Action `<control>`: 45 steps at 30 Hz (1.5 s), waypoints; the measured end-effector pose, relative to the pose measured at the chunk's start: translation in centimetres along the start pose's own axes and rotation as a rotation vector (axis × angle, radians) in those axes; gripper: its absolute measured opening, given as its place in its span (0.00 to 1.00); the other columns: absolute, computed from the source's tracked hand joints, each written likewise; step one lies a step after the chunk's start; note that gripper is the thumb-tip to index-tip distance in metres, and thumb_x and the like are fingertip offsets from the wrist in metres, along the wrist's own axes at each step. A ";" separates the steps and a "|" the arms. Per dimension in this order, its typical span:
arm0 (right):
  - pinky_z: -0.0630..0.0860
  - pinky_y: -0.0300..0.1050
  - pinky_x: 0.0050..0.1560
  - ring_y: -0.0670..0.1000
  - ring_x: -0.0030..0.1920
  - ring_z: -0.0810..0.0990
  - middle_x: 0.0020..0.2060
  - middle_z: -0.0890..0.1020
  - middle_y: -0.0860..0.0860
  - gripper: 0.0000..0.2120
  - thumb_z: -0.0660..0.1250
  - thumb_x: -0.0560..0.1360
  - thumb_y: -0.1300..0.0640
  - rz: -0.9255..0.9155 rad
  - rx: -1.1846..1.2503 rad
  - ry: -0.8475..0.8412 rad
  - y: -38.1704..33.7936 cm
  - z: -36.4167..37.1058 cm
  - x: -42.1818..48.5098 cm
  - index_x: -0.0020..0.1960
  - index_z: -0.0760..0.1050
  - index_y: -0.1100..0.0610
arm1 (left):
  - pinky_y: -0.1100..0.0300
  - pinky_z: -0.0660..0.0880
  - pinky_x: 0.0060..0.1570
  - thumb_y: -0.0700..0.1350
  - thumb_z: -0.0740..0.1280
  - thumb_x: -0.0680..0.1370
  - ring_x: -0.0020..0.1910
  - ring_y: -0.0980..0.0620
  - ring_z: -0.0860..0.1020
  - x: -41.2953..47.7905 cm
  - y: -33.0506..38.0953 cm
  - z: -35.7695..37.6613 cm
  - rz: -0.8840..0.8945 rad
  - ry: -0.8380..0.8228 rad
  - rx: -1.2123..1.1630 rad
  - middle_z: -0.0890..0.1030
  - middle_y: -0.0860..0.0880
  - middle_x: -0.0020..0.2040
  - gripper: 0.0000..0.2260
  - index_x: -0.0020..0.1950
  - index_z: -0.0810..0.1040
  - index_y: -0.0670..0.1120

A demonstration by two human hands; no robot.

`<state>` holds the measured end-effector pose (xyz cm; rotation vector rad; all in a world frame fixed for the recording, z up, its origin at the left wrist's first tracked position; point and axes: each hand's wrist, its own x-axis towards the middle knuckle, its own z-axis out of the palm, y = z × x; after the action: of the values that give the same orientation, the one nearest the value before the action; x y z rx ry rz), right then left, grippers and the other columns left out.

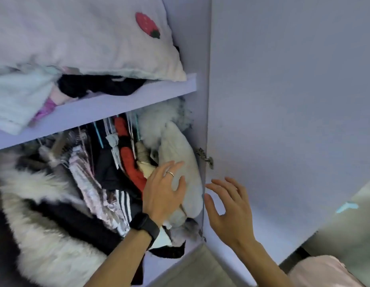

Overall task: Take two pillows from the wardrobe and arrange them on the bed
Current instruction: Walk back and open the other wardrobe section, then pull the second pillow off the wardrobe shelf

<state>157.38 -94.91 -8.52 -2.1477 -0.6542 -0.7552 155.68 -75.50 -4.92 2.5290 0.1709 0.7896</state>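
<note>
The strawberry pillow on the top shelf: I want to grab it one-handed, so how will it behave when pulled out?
The strawberry pillow looks soft and plump, so it will probably sag and fold rather than stay flat. Its corner overhangs the shelf, so it should slide out easily. It rests on loose clothes, which may drag out with it.

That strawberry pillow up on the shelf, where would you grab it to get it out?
Probably the front right corner of the strawberry pillow, taken from below and in front. That corner overhangs the shelf edge above the dark clothes, so fingers can close around it.
</note>
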 end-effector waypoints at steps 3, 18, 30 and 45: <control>0.72 0.48 0.67 0.54 0.66 0.75 0.58 0.83 0.46 0.12 0.68 0.78 0.48 -0.101 0.130 -0.015 -3.0 2.6 4.5 0.57 0.83 0.51 | 0.52 0.77 0.58 0.48 0.68 0.77 0.60 0.47 0.79 1.1 -1.6 -5.3 -0.026 0.203 0.062 0.81 0.50 0.62 0.16 0.64 0.81 0.51; 0.69 0.42 0.65 0.49 0.66 0.72 0.59 0.81 0.40 0.12 0.70 0.77 0.50 -0.306 0.474 -0.066 -16.6 4.1 26.0 0.61 0.81 0.48 | 0.54 0.75 0.58 0.48 0.68 0.77 0.64 0.52 0.74 9.9 -0.1 -25.1 -0.170 0.612 0.363 0.78 0.55 0.64 0.16 0.66 0.79 0.57; 0.66 0.40 0.63 0.46 0.68 0.64 0.66 0.76 0.40 0.20 0.63 0.78 0.40 -0.402 0.400 -0.124 -22.3 7.2 43.3 0.68 0.74 0.43 | 0.52 0.71 0.55 0.58 0.72 0.74 0.54 0.44 0.71 19.6 -0.2 -29.0 -0.758 0.818 -0.473 0.58 0.45 0.73 0.35 0.77 0.61 0.54; 0.47 0.61 0.77 0.58 0.81 0.45 0.82 0.51 0.46 0.43 0.44 0.68 0.19 -0.510 -0.053 -0.406 -29.5 13.8 60.9 0.79 0.46 0.34 | 0.37 0.57 0.72 0.72 0.67 0.70 0.74 0.29 0.57 30.5 -1.5 -26.7 -1.123 1.036 -0.311 0.32 0.38 0.79 0.58 0.80 0.30 0.48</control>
<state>184.66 -54.23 40.20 -2.2244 -1.4464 -0.5925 165.80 -55.51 28.87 1.1470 1.4669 1.3138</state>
